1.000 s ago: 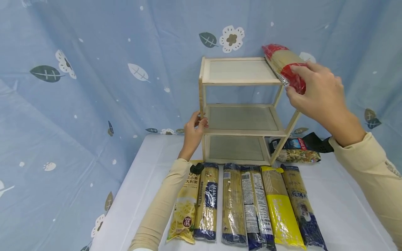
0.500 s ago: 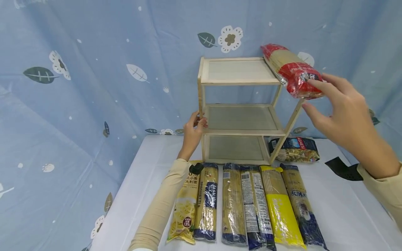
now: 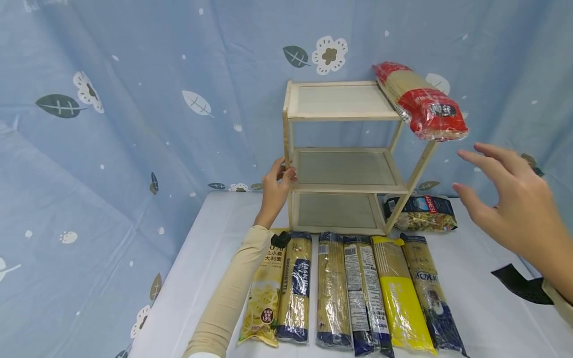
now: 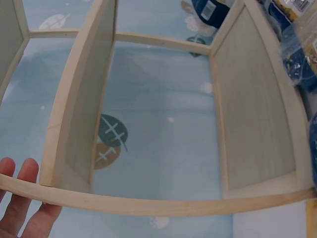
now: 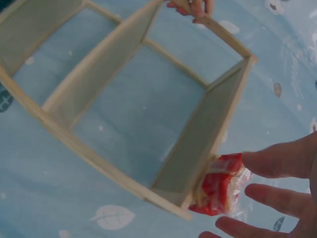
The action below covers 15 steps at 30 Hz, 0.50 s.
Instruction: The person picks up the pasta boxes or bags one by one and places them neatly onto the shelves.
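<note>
A clear-and-red packet of long thin noodles [image 3: 421, 102] lies slantwise on the right end of the top tier of a three-tier wooden shelf [image 3: 344, 102]. The packet's near end juts past the front edge. My left hand [image 3: 274, 191] grips the shelf's left post at the middle tier; in the left wrist view, fingers [image 4: 44, 218] show around that post [image 4: 148, 203]. Away to the right of the packet and below it, my right hand [image 3: 515, 204] is held in the air with fingers spread and nothing in it. The right wrist view shows the packet's red end [image 5: 218, 186] beyond those fingers.
Spaghetti packets lie in a row before the shelf, among them a yellow packet [image 3: 405, 303], a blue-ended packet [image 3: 333, 293] and a cream noodle packet [image 3: 264, 298]. An Agnesi pasta bag [image 3: 421, 214] lies behind the right post. A blue patterned curtain [image 3: 134, 124] hangs behind the white table [image 3: 215, 219].
My right hand has let go of the red noodle packet and moved right and down, away from it. The packet stays on the top tier. My left hand keeps its grip on the post.
</note>
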Available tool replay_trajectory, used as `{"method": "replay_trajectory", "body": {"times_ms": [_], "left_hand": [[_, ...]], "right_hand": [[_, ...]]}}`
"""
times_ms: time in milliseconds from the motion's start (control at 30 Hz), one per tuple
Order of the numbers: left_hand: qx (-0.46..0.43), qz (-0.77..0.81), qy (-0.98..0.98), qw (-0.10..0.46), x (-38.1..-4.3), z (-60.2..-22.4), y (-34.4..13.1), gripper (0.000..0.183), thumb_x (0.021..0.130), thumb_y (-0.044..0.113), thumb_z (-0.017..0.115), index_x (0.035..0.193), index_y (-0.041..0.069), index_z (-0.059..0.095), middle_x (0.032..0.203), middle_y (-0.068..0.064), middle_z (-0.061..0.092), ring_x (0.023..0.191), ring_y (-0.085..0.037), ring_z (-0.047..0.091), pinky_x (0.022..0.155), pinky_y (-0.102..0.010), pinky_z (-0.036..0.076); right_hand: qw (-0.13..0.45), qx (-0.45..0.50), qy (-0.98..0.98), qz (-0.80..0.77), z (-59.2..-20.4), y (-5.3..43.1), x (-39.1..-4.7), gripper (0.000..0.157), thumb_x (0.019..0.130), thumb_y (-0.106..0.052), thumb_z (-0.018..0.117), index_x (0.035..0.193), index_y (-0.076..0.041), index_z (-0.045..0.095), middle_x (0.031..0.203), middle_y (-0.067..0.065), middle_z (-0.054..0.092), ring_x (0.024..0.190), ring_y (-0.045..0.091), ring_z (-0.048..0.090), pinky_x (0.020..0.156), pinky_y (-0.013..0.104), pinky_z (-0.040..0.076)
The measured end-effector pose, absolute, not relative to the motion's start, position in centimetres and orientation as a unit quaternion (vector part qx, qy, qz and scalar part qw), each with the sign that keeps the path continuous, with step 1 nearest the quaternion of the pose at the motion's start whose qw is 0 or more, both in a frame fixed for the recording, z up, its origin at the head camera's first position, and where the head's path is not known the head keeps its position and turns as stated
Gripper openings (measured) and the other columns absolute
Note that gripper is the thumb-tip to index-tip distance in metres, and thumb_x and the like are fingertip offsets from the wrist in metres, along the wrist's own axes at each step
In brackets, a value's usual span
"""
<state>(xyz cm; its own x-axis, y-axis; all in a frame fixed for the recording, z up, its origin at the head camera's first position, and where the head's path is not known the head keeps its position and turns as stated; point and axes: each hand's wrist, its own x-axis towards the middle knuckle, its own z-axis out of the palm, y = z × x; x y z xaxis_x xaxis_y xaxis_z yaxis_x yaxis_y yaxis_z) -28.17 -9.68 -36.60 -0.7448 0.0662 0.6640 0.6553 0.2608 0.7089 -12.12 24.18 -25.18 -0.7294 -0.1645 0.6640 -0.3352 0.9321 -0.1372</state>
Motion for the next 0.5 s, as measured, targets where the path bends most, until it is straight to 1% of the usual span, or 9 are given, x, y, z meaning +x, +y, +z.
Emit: {"method": "replay_trajectory", "body": {"times_ms": [133,233,400,500], "left_hand": [[-0.232,-0.557,-0.753,0.262,-28.1,-36.6,-9.6,0.027,0.097,0.005,0.053,0.122,-0.004,0.055,0.094,-0.02,0.065,0.077,-0.035,0.066,0.071,-0.04,0.055],[-0.231,-0.557,-0.753,0.263,-28.0,-36.5,-9.5,0.027,0.097,0.004,0.053,0.122,-0.005,0.055,0.093,-0.022,0.065,0.077,-0.036,0.065,0.071,-0.04,0.054],[-0.234,-0.558,-0.75,0.267,-28.0,-36.5,-9.5,0.026,0.097,0.003,0.053,0.121,-0.005,0.055,0.093,-0.025,0.064,0.076,-0.037,0.065,0.071,-0.042,0.054],[-0.234,-0.559,-0.75,0.265,-28.0,-36.6,-9.5,0.027,0.097,0.004,0.053,0.122,-0.005,0.055,0.093,-0.026,0.063,0.076,-0.037,0.065,0.07,-0.042,0.054]], "right_hand": [[0.32,0.135,-0.931,0.114,-26.4,24.7,-11.5,0.055,0.081,-0.002,0.068,0.133,0.001,0.051,0.134,0.029,0.043,0.113,0.051,0.044,0.084,0.069,0.039],[0.306,0.14,-0.935,0.109,-27.3,25.2,-11.1,0.055,0.082,-0.004,0.068,0.134,0.0,0.05,0.132,0.029,0.044,0.111,0.05,0.044,0.082,0.069,0.04],[0.294,0.15,-0.938,0.103,-28.7,25.7,-10.4,0.052,0.082,-0.007,0.069,0.13,0.002,0.052,0.127,0.029,0.047,0.108,0.049,0.045,0.078,0.068,0.042],[0.289,0.153,-0.94,0.1,-29.6,25.9,-10.1,0.054,0.079,-0.005,0.071,0.128,0.003,0.052,0.125,0.029,0.048,0.105,0.048,0.046,0.073,0.066,0.044]]}}
